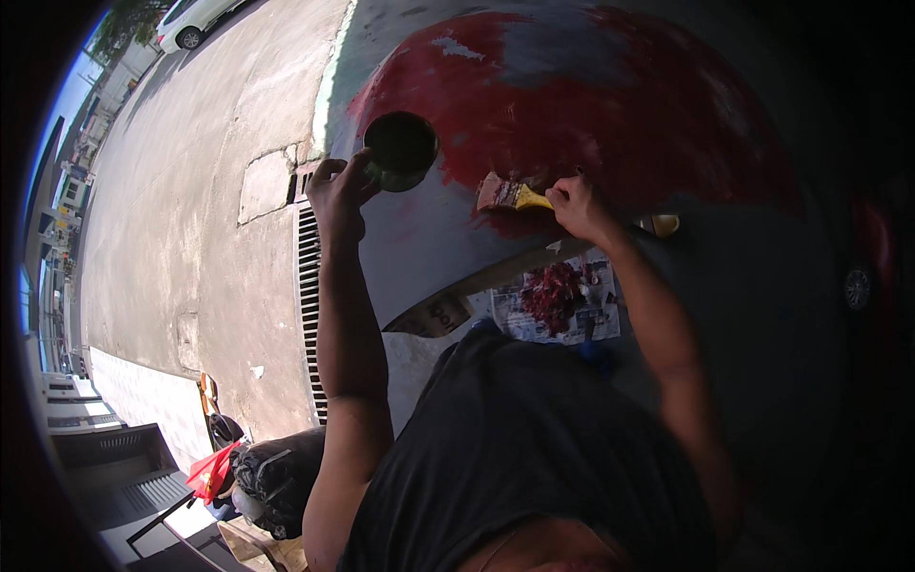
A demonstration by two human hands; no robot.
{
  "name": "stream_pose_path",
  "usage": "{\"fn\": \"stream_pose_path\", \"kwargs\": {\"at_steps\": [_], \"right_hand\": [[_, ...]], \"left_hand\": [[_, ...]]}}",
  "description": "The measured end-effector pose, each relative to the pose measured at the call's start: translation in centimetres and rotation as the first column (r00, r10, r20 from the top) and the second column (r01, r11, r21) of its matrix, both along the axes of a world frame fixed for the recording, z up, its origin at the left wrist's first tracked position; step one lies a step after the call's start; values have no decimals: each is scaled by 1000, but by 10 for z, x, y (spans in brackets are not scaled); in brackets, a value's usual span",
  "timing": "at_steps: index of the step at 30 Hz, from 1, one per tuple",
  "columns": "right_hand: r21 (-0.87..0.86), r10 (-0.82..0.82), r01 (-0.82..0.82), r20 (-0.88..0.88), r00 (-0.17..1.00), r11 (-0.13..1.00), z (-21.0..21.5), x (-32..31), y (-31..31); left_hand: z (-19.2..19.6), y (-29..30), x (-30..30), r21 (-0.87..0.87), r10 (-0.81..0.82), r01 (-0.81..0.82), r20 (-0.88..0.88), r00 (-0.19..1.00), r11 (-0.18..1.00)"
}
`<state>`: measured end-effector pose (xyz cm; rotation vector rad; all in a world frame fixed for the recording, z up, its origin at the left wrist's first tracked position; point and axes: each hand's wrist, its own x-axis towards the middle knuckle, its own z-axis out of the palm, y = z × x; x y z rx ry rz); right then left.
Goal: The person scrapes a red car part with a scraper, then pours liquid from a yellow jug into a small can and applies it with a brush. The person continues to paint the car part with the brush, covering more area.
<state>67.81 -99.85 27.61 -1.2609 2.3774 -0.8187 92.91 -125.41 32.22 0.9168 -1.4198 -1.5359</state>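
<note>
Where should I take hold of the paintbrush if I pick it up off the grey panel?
Grip the paintbrush by its yellow handle, coming from the right, where the right hand holds it now. The handle points right and looks clean; the bristles point left, loaded with red paint and pressed to the grey panel. The left hand holds the dark cup.

Stained newspaper (562, 303) on concrete ground (191, 219)
</note>
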Motion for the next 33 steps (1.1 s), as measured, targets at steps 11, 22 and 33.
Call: {"fn": "stream_pose_path", "kwargs": {"at_steps": [11,22,33], "right_hand": [[-193,72,-80,-48,996,978,0,-4,-14],[76,23,-16,-99,995,997,44,43,44],[122,96,-85,-86,992,989,44,65,26]], "left_hand": [[1,-3,23,80,88,-80,-95,992,994],[-11,-4,22,63,61,-56,-84,995,996],[-2,-3,14,77,98,-91,-98,990,993]]}}
